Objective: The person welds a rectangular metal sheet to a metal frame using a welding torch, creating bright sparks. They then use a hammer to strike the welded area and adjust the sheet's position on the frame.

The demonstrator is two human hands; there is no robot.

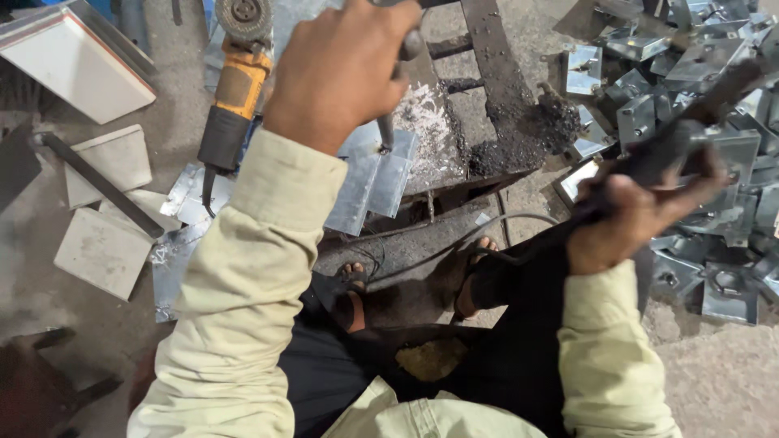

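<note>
My left hand (341,65) is closed around a grey metal tool (388,130). The tool's lower end rests on a folded galvanised steel plate (373,178), which lies at the edge of a dark, soot-covered metal stand (503,89). At the right, my right hand (633,215) grips a long dark tool (690,134), blurred and raised over the pile of parts. A black cable (487,239) runs from the dark tool across the floor. Both sleeves are pale yellow.
A yellow angle grinder (235,89) lies left of the stand. Several shiny steel brackets (698,65) are heaped at the right. White slabs (101,247) and a dark bar (101,186) lie at the left. My sandalled feet (353,288) rest under the stand.
</note>
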